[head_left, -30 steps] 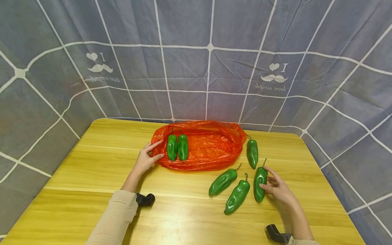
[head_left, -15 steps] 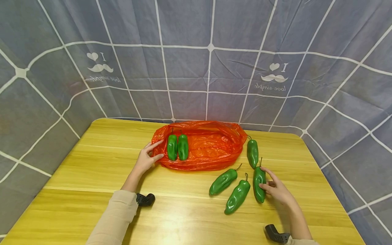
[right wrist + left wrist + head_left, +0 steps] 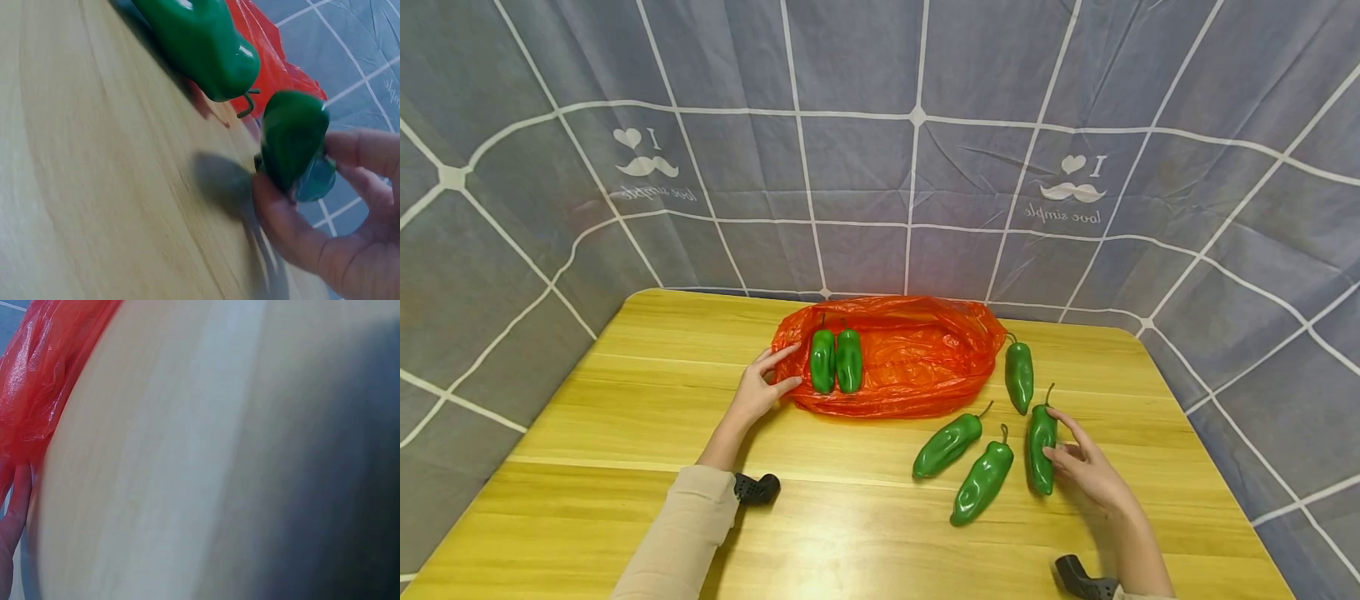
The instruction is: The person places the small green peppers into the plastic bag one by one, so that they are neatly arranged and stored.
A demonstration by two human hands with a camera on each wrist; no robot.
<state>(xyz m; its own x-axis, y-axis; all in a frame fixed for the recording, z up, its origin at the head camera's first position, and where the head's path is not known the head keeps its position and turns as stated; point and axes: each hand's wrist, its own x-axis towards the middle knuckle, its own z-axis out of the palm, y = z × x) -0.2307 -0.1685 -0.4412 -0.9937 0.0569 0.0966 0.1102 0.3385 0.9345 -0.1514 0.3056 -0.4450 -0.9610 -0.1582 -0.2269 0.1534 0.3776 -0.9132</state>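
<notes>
A red plastic bag (image 3: 917,358) lies with its mouth spread, two green peppers (image 3: 848,361) side by side at its left end. My left hand (image 3: 758,387) rests against the bag's left edge, thumb and finger apart and fairly straight; some fingers are hidden. In the left wrist view a finger (image 3: 20,494) meets the red film. My right hand (image 3: 1086,467) pinches a long green pepper (image 3: 1041,450) between thumb and fingers. The right wrist view shows this pepper (image 3: 294,140) nearly end-on, apart from the table, with a shadow beneath.
Three more green peppers lie loose: one (image 3: 1018,377) by the bag's right end, one (image 3: 947,446) before the bag, another (image 3: 982,483) nearer. The wooden table (image 3: 850,533) backs onto a grey checked curtain (image 3: 865,167). Black wrist devices (image 3: 757,489) stick out at both wrists.
My right hand and its pepper shift a little left, then back right, away from the loose pepper by the bag. The left hand and bag stay put.
</notes>
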